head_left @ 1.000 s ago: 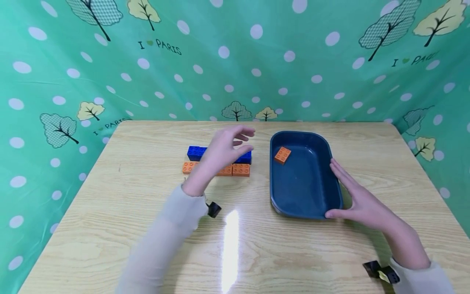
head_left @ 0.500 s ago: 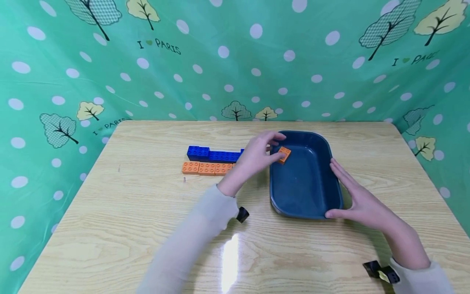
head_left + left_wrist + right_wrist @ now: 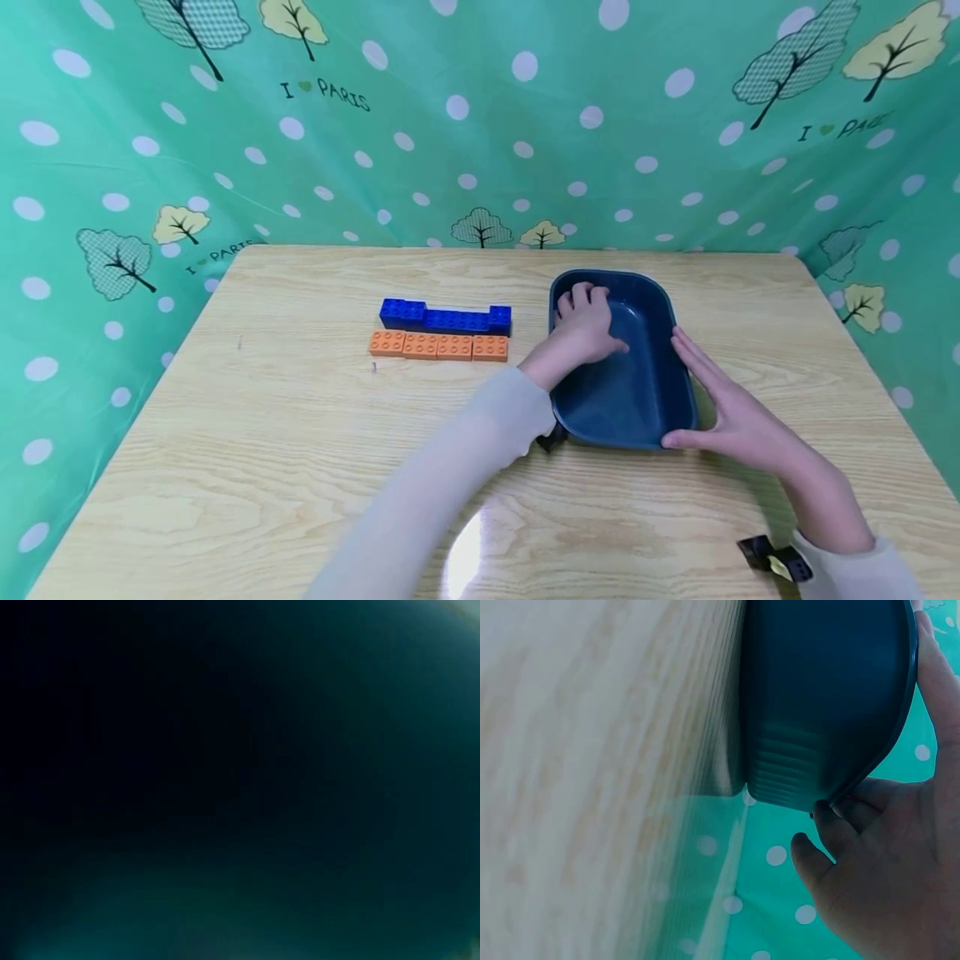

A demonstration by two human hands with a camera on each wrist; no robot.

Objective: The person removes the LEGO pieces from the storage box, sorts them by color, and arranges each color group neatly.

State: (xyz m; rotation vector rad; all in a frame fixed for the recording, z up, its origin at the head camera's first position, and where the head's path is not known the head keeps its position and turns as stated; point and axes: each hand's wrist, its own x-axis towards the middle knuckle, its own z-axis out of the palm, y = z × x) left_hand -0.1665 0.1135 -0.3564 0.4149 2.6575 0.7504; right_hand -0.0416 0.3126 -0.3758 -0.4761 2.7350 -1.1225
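Observation:
A dark blue rectangular bin (image 3: pixel 630 408) stands right of the table's middle. My left hand (image 3: pixel 581 333) reaches over its left rim, palm down, with bent fingers toward the far left corner and the thumb spread apart. The spot under this hand is hidden, and no brick shows inside the bin; I cannot tell whether the fingers hold anything. The left wrist view is almost wholly dark. My right hand (image 3: pixel 738 421) rests against the bin's right side, fingers straight along the wall and thumb at the near corner. In the right wrist view, fingertips touch the bin's rim (image 3: pixel 901 735).
Left of the bin, a row of orange toy bricks (image 3: pixel 438 346) lies in front of a row of blue toy bricks (image 3: pixel 457 320), with taller blue ends. The light wooden table (image 3: pixel 247 433) meets a green dotted curtain (image 3: pixel 420 150) behind.
My left hand has moved right, from above the brick rows into the bin, and turned palm down. It now covers where the loose orange brick lay. The right hand stays at the bin.

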